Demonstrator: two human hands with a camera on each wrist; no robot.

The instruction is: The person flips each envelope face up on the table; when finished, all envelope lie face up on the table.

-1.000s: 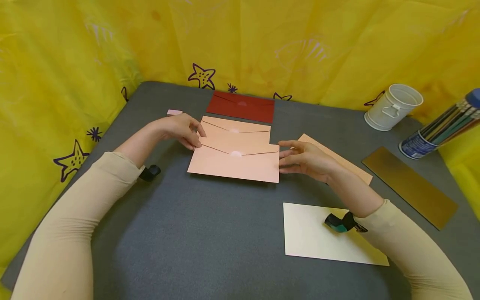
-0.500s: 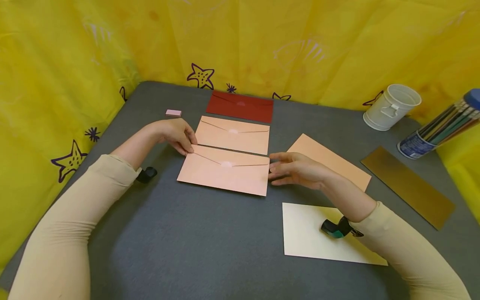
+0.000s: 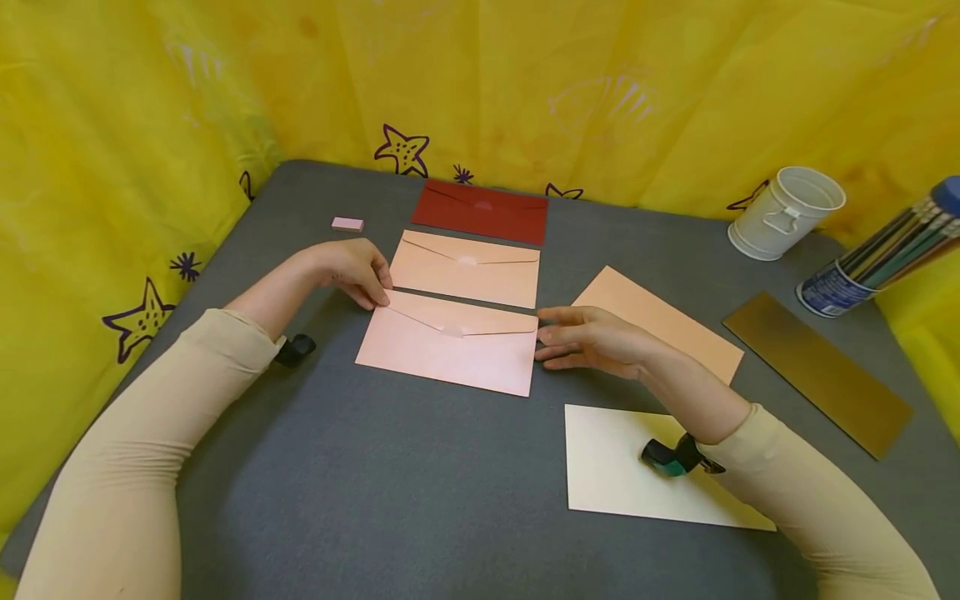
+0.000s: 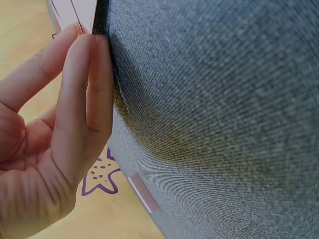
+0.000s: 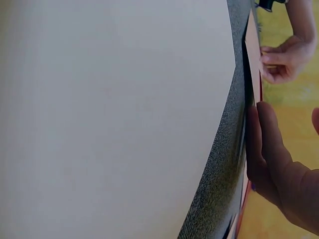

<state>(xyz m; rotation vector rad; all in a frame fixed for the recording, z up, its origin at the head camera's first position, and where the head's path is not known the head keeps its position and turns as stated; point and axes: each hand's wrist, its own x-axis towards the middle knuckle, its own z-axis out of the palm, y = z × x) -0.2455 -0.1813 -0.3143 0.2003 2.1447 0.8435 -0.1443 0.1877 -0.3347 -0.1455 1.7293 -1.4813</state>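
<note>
A pale pink envelope [image 3: 442, 362] lies flap side up before me, with a round seal at its flap point. My left hand [image 3: 348, 271] pinches its far left corner between thumb and fingertips, seen closely in the left wrist view. At the opposite short edge, my right hand [image 3: 592, 337] has its fingers extended, fingertips against the envelope; the thumb stands apart in the right wrist view. Just behind lies a peach envelope [image 3: 450, 279], then a red envelope [image 3: 487, 217], making a column.
A slanted peach envelope [image 3: 660, 321] lies partly under my right hand, beside a gold-brown envelope [image 3: 817, 375]. Nearer me is a cream envelope [image 3: 615, 467]. A white metal bucket [image 3: 780, 221] and a blue cup of pencils [image 3: 836, 287] stand at back right. A pink eraser [image 3: 347, 225] sits back left.
Both hands have brought the pale pink envelope toward me and slightly left, off the peach one it overlapped. Since half a second ago, its near edge has lowered a little.
</note>
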